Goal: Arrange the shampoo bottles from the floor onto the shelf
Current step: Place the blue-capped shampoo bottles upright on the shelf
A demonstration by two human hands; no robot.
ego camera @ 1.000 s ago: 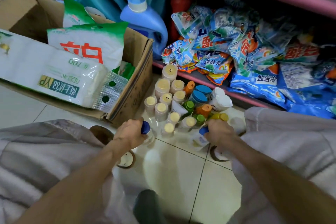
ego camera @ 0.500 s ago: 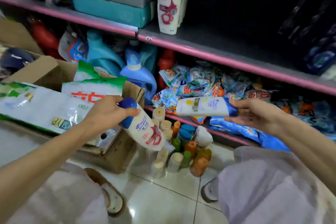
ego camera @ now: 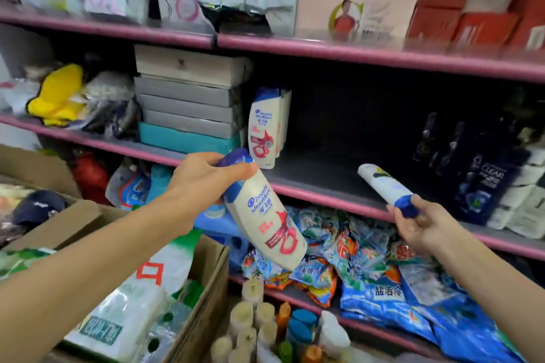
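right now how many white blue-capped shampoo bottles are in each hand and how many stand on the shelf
In the left hand: 1, the red-label bottle
In the right hand: 1, the yellow-label bottle
Standing on the shelf: 2 visible, a front bottle and a rear bottle; more may be hidden behind
Total: 4 visible

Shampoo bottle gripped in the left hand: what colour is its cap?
Blue, on a cream-white shampoo bottle with red markings; head view.
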